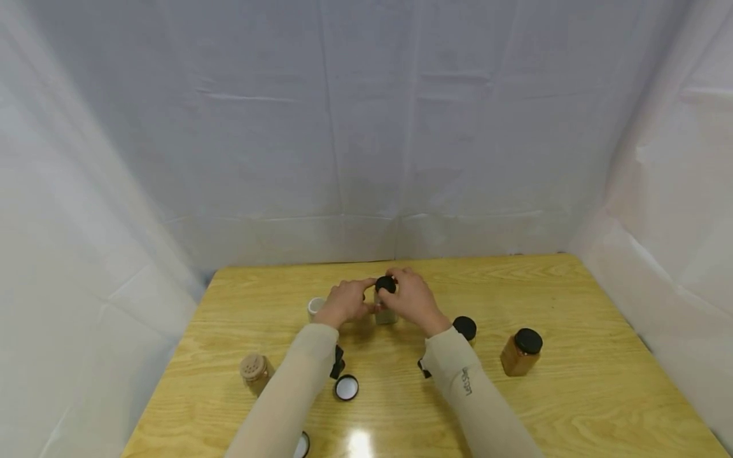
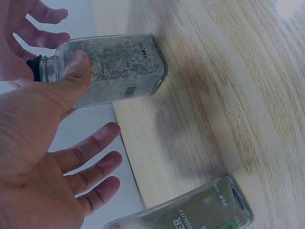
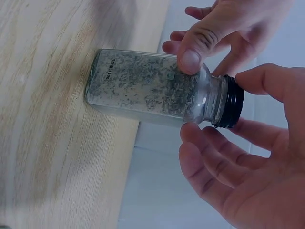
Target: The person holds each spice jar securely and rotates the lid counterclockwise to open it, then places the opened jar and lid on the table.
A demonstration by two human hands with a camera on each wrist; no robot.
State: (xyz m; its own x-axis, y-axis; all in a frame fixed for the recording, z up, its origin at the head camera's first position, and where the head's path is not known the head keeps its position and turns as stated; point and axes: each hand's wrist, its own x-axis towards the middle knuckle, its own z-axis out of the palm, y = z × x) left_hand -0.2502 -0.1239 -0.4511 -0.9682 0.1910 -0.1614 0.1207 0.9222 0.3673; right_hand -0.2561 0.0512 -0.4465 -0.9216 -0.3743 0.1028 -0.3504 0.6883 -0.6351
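Observation:
A square glass spice jar (image 1: 386, 317) of grey-white flaky seasoning stands upright on the wooden table, its black lid (image 3: 234, 102) on the neck. My left hand (image 1: 347, 301) holds the jar near the shoulder; its thumb (image 2: 76, 71) lies along the glass, while the other visible fingers extend away from it. From the other side, my right hand (image 1: 416, 299) grips the black lid between thumb and fingers. In the right wrist view, fingertips of this hand reach the jar's shoulder. Close to the left hand is another glass jar (image 2: 190, 207) with dull brownish-green contents.
A white-topped jar (image 1: 315, 305) stands behind the left wrist. A jar with a tan perforated top (image 1: 254, 367) is at the left. Two upturned black-rimmed lids (image 1: 346, 387) lie near the left forearm. Black-lidded jars (image 1: 521, 353) stand right of the right arm. White sheeting (image 1: 366, 159) surrounds the table.

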